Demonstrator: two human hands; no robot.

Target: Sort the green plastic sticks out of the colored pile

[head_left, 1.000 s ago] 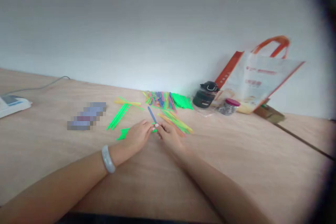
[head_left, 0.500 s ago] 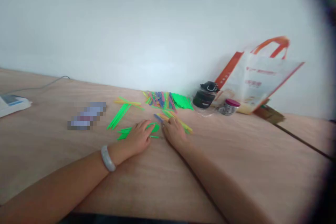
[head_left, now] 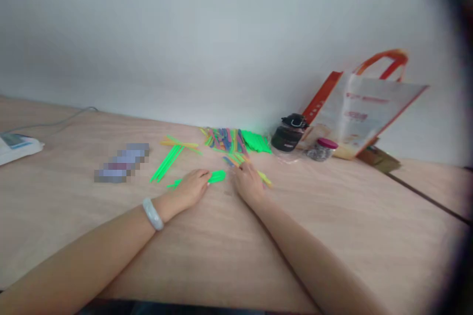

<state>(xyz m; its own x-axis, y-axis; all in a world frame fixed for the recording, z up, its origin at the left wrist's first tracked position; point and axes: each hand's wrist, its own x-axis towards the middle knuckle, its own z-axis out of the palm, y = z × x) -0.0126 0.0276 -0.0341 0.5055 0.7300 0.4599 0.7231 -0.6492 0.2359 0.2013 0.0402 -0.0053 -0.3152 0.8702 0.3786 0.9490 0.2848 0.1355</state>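
My left hand (head_left: pixel 192 188), with a pale bangle at the wrist, is closed around a bundle of thin bright-green sticks (head_left: pixel 217 176). Their ends poke out on both sides of the fist, low over the table. Close by on the right, my right hand (head_left: pixel 249 181) has its fingers curled down on a small group of mixed-colour sticks (head_left: pixel 266 179), blue, orange and yellow among them. The palm hides part of that group. Left of both hands lie several separate green sticks (head_left: pixel 167 163), touching or near crossed yellow and green sticks (head_left: pixel 181 144).
Behind the hands lie a row of multicoloured sticks (head_left: pixel 225 140) and a green pile (head_left: pixel 256 141). A black-sleeved bottle (head_left: pixel 286 137), a red-lidded jar (head_left: pixel 321 149) and a carrier bag (head_left: pixel 369 113) stand right. A blurred-out flat object (head_left: pixel 121 163) and white device (head_left: pixel 20 147) are left.
The loose green sticks under my left hand are now drawn together in a tighter bundle, and its fingers have closed. My right hand has shifted slightly right, its fingers more curled.
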